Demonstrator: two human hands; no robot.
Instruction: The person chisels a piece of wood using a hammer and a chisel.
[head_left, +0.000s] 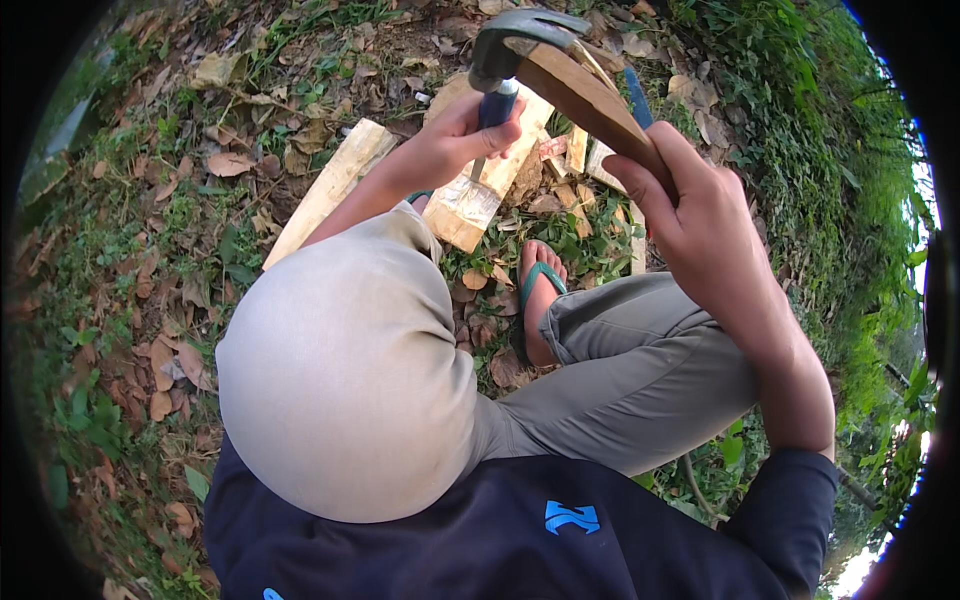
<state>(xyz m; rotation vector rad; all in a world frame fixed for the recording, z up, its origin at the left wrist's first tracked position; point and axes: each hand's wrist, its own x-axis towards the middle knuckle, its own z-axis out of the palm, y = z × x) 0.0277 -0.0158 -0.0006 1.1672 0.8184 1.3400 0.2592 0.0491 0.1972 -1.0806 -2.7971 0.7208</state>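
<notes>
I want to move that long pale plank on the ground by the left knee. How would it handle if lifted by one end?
The plank looks like stiff split wood, so it likely won't flop. Its length suggests it would tip end-heavy. The rough-looking faces probably grip well, not slip.

Split wood pieces (590,150) on dry leaves (225,165); green sandal (540,275)

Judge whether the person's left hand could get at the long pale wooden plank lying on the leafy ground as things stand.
Probably not straight away: the left hand is closed round a blue-handled chisel, and the raised left knee lies between the body and the long pale wooden plank.
</notes>
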